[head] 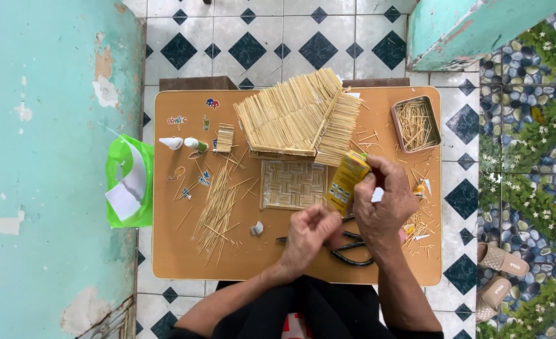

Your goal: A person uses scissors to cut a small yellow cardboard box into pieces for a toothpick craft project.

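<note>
The right hand (pixel 383 202) is gripping a small yellow box (pixel 347 181) near its upper end, fingers clamped around it and tilting it above the tabletop (pixel 171 251). The left hand (pixel 309 231) is curling closed at the box's lower end, seemingly pinching something there; what it is holding is hidden. Black scissors (pixel 352 246) are lying just beneath both hands. Beside them are sitting a woven mat (pixel 292 184), a stick-built roof (pixel 296 113), loose sticks (pixel 215 210) and a tin (pixel 416 124). Keeping the box steady while the other fingers are working its end seems wise.

Toothpick roof (pixel 296 113), woven mat (pixel 292 184), metal tin (pixel 415 124), green bag (pixel 128 182), sandals (pixel 501 273)
</note>
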